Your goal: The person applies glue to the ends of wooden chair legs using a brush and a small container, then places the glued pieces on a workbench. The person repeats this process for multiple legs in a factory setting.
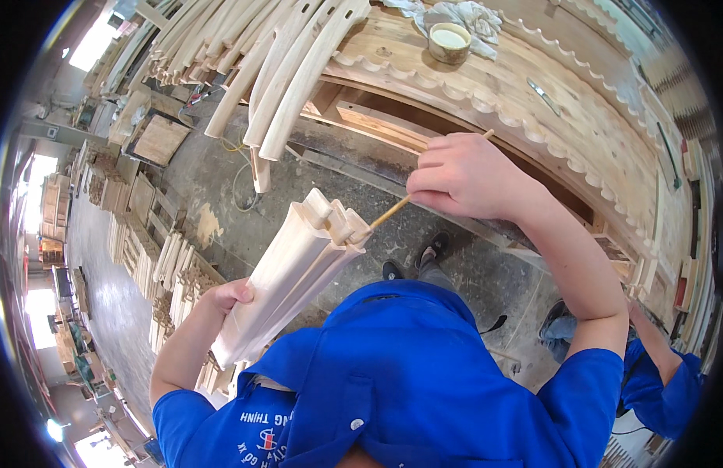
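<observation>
My left hand (230, 296) grips a bundle of pale wooden pieces (287, 265) from the side, thumb on top. The pieces lie side by side, tilted up away from me, with stubby tenons at their far ends. Most of the left fingers are hidden behind the wood. My right hand (464, 175) is closed around a thin yellowish stick (391, 212). The lower end of the stick touches the tenon ends; its tip is too small to make out. Its other end pokes out above my knuckles.
Ahead is a wooden workbench (424, 78) with scalloped strips, a bowl (449, 44) of cream-coloured liquid, a white cloth (474, 19) and a knife-like tool (543, 97). Curved wooden parts (279, 86) overhang at left. Another person's arm (654, 343) is at right. Wood stacks (170, 265) stand left.
</observation>
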The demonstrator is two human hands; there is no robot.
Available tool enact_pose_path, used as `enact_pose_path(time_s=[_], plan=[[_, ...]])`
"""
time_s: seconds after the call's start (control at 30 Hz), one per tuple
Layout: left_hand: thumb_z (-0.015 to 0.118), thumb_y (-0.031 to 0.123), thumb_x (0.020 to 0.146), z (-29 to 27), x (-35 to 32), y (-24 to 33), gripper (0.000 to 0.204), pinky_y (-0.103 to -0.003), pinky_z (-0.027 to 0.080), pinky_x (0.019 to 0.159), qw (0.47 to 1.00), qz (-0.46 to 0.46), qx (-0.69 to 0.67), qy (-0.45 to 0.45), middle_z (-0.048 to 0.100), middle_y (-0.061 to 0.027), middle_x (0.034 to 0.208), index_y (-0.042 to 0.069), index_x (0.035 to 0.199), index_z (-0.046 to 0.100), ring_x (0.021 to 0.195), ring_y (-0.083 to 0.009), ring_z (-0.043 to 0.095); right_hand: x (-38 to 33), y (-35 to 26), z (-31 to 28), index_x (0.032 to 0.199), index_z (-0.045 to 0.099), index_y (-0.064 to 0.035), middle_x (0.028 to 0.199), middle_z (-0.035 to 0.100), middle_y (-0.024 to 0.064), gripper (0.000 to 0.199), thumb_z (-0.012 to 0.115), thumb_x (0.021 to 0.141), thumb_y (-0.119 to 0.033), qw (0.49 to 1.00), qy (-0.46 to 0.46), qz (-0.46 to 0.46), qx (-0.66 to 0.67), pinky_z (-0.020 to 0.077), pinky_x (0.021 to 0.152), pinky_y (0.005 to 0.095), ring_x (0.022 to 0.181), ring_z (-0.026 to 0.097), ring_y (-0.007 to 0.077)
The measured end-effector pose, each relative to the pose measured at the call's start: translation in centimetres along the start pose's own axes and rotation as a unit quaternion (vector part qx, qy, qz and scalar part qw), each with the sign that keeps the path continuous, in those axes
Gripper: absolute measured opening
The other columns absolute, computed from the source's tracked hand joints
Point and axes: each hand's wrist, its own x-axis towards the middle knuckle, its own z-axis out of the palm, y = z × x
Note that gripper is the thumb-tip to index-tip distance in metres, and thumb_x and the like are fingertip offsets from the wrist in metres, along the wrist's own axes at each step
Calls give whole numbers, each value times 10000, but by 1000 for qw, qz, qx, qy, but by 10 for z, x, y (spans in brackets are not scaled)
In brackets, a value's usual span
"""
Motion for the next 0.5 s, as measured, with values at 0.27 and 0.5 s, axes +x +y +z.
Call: enact_pose_path(time_s=[0.27, 0.5], plan=[[790, 334, 590, -6, 2, 0, 954, -410, 479, 943, 1000, 4, 4, 4, 553, -221, 1229, -26, 1372, 381, 1079, -317, 593, 0, -1, 6, 766, 601, -144, 681, 513, 7, 65, 657, 756, -176, 999, 25, -16, -34, 452, 617, 313, 701, 530, 196], [805, 361, 544, -7, 8, -4, 1004, -414, 478, 939, 1000, 13, -3, 28, 553, -217, 1229, -20, 1373, 386, 1087, -326, 585, -29, 32, -34, 840, 630, -121, 842, 612, 37, 47, 623, 810, -157, 979, 141, 131, -73, 507, 655, 339, 795, 615, 230]])
